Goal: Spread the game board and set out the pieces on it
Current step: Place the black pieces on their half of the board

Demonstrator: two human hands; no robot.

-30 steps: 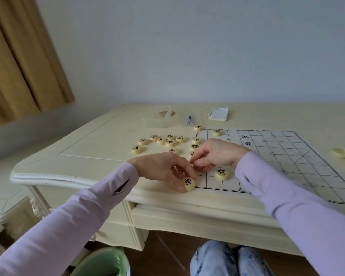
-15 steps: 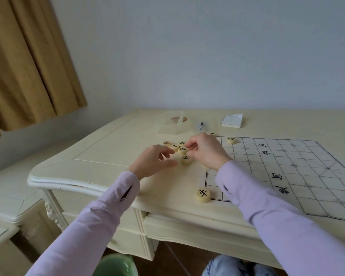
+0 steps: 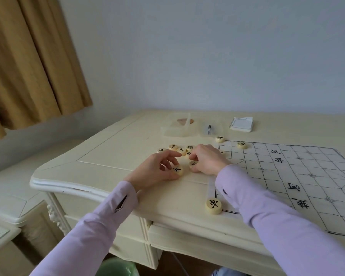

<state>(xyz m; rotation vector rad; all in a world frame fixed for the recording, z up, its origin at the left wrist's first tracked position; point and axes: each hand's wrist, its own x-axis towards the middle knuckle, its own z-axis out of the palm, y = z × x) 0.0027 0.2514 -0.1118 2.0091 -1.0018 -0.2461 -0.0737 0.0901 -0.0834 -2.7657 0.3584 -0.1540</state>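
Head view, single frame. My left hand (image 3: pixel 157 170) rests on the bench (image 3: pixel 108 156), thumb and curled fingers clamped on a round piece (image 3: pixel 177 169) with its black character facing up; the index finger reaches forward towards the loose pieces (image 3: pixel 177 149) just beyond its tip. My right hand (image 3: pixel 207 160) sits just right of the left fingers, with its fingers curled together round a second piece (image 3: pixel 193 163); the grip is partly hidden. The game board (image 3: pixel 307 176) lies spread flat to the right of both hands, under the right sleeve. A corner piece (image 3: pixel 214 205) sits on its near corner, nearer me than the fingers. Two far pieces (image 3: pixel 242 145) stand beyond the right fingers, at the board's far corner.
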